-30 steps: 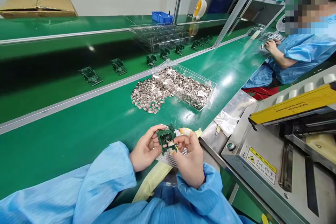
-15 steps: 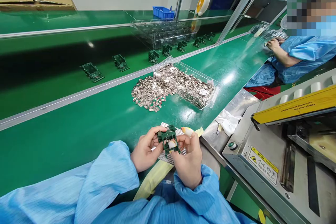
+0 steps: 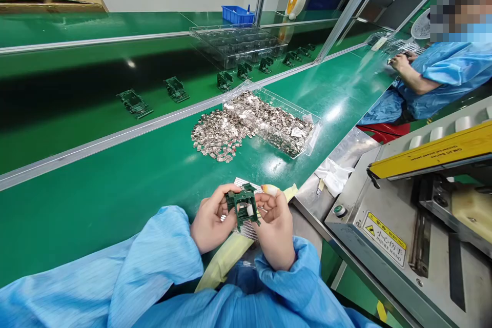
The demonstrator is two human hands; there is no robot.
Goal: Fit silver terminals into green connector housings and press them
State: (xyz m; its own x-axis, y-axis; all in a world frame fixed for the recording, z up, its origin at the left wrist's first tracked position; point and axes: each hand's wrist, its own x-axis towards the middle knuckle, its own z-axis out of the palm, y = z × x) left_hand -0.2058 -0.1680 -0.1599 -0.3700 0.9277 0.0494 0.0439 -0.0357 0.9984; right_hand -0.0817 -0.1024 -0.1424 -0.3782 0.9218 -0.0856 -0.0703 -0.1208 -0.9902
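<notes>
My left hand [image 3: 213, 218] and my right hand [image 3: 274, 230] together hold a small green circuit board assembly [image 3: 243, 206] up over the green conveyor belt [image 3: 115, 151]. Between its green sides sits a small white piece. A pale finger cot [image 3: 270, 190] covers one right fingertip. Beneath my hands lies a perforated silver strip [image 3: 249, 230], partly hidden by them. Farther ahead, small metal parts form a loose pile [image 3: 219, 136] beside a clear plastic box [image 3: 307, 130] heaped with the same parts.
Several green boards stand in a row on the far belt, near a stacked clear tray [image 3: 238, 43]. To my right is a steel machine with a yellow bar [image 3: 430, 151]. A co-worker's hand [image 3: 400, 63] works beyond it. A white cloth [image 3: 333, 177] lies on a steel ledge.
The green board has shifted slightly left between my hands and turned a little. The whole view has tilted slightly, and the co-worker's hand stays near the same spot.
</notes>
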